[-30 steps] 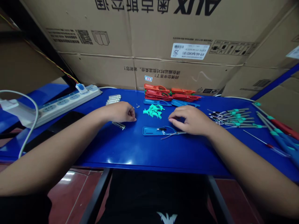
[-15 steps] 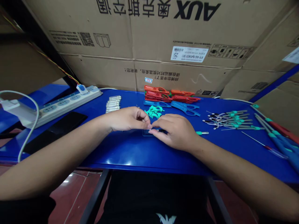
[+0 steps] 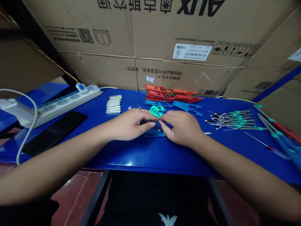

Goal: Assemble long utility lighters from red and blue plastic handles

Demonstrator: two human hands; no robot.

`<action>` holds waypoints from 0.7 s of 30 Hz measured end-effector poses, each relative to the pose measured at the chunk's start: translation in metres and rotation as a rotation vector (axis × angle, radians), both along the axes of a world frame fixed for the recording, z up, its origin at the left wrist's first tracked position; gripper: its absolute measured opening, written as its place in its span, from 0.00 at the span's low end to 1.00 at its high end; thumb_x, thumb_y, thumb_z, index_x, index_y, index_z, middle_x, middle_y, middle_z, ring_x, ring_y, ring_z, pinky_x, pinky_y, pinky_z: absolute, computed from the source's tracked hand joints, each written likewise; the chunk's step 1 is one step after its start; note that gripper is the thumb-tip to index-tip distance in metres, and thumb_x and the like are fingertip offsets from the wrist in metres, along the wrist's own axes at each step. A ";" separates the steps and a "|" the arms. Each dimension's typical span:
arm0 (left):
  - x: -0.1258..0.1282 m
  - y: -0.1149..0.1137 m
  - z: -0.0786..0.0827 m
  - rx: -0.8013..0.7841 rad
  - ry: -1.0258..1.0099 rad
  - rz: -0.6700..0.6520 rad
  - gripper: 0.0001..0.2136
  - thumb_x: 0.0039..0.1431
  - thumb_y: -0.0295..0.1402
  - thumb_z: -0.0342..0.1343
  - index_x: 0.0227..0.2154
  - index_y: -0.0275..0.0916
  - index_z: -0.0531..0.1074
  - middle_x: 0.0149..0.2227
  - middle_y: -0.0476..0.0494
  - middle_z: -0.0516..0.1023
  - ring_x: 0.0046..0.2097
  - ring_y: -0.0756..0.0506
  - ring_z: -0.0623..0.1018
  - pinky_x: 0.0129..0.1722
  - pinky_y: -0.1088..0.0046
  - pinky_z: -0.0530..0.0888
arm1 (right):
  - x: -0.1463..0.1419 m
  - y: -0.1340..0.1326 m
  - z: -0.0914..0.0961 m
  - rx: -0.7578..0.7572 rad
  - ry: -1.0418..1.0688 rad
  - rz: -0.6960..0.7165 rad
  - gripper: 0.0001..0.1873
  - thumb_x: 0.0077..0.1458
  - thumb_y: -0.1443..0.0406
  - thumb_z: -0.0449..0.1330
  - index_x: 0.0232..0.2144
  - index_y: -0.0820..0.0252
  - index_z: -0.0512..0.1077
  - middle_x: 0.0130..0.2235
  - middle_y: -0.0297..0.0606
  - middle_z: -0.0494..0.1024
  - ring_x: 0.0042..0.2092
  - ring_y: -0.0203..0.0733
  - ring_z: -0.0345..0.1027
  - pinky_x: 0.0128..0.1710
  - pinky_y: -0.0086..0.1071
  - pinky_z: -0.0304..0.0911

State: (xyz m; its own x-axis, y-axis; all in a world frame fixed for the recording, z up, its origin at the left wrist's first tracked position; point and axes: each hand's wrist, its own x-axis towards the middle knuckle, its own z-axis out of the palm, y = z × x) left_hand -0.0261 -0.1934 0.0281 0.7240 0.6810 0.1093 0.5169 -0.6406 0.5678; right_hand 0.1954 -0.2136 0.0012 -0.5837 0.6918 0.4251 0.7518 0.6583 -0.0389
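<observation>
My left hand (image 3: 130, 125) and my right hand (image 3: 182, 128) meet over the middle of the table, fingertips close together. The right thumb and forefinger are pinched; the left fingers are curled, with the thumb just below the forefinger. Whatever lies between the fingertips is too small or hidden to name. Directly under them is a blue plastic shell (image 3: 151, 133), partly covered by my right hand, with a thin wire beside it. Small green plastic pieces (image 3: 157, 110) are heaped just beyond the fingertips. A metal tip (image 3: 207, 133) sticks out from behind my right wrist.
Orange and red shells (image 3: 174, 94) and blue shells (image 3: 187, 106) lie at the back. Silvery tubes (image 3: 114, 104) are left of them. Wired rods (image 3: 237, 121) and a screwdriver (image 3: 268, 146) lie right. A power strip (image 3: 63, 102) and black phone (image 3: 55, 131) lie left, before a cardboard box (image 3: 150, 40).
Both hands have moved slightly away from me, toward the green pieces. The left thumb has parted a little from the right fingertips, and more of the blue shell shows.
</observation>
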 end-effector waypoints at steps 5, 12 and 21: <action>-0.045 0.031 0.013 0.040 0.378 -0.048 0.12 0.58 0.42 0.59 0.39 0.42 0.79 0.41 0.45 0.81 0.41 0.45 0.78 0.43 0.72 0.71 | 0.020 0.003 0.008 -0.022 0.147 -0.034 0.09 0.58 0.63 0.55 0.30 0.58 0.73 0.30 0.37 0.79 0.31 0.40 0.69 0.30 0.33 0.55; -0.076 0.058 0.010 -0.180 0.709 0.077 0.12 0.46 0.40 0.67 0.35 0.43 0.81 0.34 0.45 0.81 0.35 0.45 0.78 0.34 0.74 0.67 | 0.052 0.022 0.015 -0.007 0.325 -0.174 0.10 0.56 0.62 0.56 0.25 0.56 0.71 0.25 0.36 0.77 0.27 0.40 0.67 0.29 0.33 0.58; -0.028 0.020 0.012 -0.184 0.074 -0.235 0.08 0.55 0.39 0.64 0.35 0.43 0.80 0.35 0.48 0.84 0.36 0.48 0.81 0.41 0.75 0.73 | 0.030 0.013 0.007 -0.233 0.344 0.087 0.09 0.58 0.65 0.56 0.28 0.58 0.74 0.28 0.34 0.79 0.29 0.37 0.70 0.31 0.30 0.60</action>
